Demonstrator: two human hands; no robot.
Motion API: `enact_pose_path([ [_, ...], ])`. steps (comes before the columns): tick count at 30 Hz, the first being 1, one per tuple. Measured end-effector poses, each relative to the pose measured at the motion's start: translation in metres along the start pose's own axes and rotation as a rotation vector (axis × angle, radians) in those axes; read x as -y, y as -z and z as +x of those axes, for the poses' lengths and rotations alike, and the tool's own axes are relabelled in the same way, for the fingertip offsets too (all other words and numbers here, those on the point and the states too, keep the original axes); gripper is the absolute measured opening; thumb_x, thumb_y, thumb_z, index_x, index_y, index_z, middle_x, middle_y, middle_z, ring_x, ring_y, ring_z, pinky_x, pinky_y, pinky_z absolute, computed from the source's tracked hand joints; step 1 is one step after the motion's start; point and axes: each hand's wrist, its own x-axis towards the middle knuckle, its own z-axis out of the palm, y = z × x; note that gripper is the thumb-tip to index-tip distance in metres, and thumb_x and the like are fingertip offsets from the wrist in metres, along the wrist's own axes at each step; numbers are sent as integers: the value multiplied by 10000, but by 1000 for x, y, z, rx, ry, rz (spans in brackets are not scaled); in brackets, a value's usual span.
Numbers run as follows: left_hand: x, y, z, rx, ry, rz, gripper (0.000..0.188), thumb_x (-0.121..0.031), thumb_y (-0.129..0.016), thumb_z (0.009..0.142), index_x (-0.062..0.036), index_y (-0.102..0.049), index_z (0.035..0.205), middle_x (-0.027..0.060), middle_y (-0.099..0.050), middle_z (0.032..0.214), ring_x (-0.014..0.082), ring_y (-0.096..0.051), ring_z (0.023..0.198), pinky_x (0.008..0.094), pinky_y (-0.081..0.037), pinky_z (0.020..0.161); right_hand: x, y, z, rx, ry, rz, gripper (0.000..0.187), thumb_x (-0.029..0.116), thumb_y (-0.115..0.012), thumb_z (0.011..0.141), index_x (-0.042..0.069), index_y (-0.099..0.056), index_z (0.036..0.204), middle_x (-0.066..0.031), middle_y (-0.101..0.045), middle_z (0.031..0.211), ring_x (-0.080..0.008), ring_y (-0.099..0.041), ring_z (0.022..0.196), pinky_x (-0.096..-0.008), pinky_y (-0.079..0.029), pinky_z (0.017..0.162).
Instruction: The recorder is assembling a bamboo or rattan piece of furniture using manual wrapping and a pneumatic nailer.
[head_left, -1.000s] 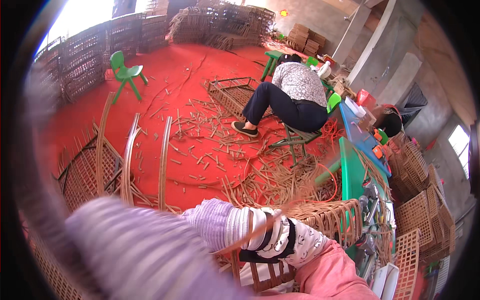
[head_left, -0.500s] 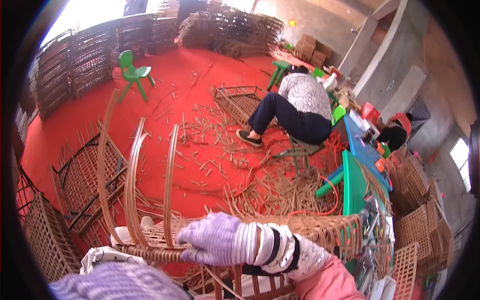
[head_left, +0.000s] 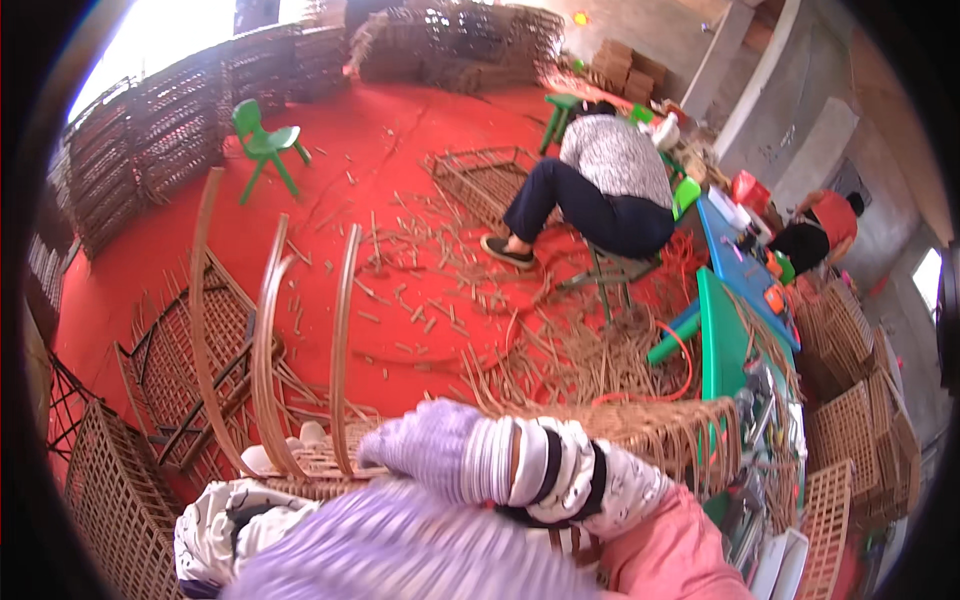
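Observation:
A woven wicker basket [head_left: 660,432] lies across in front of me, with tall bent strips [head_left: 343,350] rising from its left end. In a purple-and-white striped glove, my right hand [head_left: 425,448] is closed over the basket's near rim by the strips; its fingertips are partly hidden. My left hand [head_left: 400,545], in a matching glove, is large and blurred at the bottom of the view, close in front of the right hand. Its fingers cannot be made out. A white patterned sleeve [head_left: 215,530] shows left of it.
Basket frames [head_left: 190,340] lie at left on the red floor [head_left: 380,130], strewn with cut strips. Ahead, a person [head_left: 610,180] sits bent over; another person [head_left: 830,230] stands farther right. A green table [head_left: 720,330] with tools and stacked baskets [head_left: 850,450] flank the right.
My left hand has swung rightward and up from the lower left, now covering part of the basket. The right hand stays at the rim. The far-right person has straightened somewhat.

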Motion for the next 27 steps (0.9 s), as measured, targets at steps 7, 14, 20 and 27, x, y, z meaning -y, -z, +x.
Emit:
enact_pose_path([
  [7, 54, -60, -8, 97, -104, 410, 337, -217, -559, 784, -88, -593, 1093, 68, -627, 1036, 188, -633, 842, 296, -494, 736, -29, -20, 16, 204, -85, -106, 302, 292, -534, 841, 133, -531, 1098, -112, -630, 1009, -316, -627, 889, -411, -504, 745],
  [14, 59, -83, -22, 144, -88, 486, 338, -234, -527, 723, -94, -596, 1023, 99, -603, 1044, 255, -609, 910, 372, -507, 771, -19, -10, 6, 261, -200, -53, 339, 342, -508, 863, 169, -511, 1155, -109, -620, 1071, -317, -622, 925, -419, -494, 772],
  [20, 60, -69, -5, 107, -202, 421, 343, -262, -527, 683, -67, -597, 956, 102, -615, 987, 240, -614, 841, 363, -513, 734, -21, -7, 3, 305, -264, -13, 346, 363, -514, 866, 167, -521, 1151, -112, -624, 1059, -320, -619, 932, -418, -488, 787],
  [27, 68, -71, -10, 69, -252, 433, 292, -313, -533, 756, -90, -607, 929, 90, -619, 858, 196, -590, 711, 362, -488, 611, -13, -5, 10, 326, -287, -5, 355, 388, -520, 870, 165, -532, 1146, -117, -628, 1045, -323, -615, 939, -416, -481, 804],
])
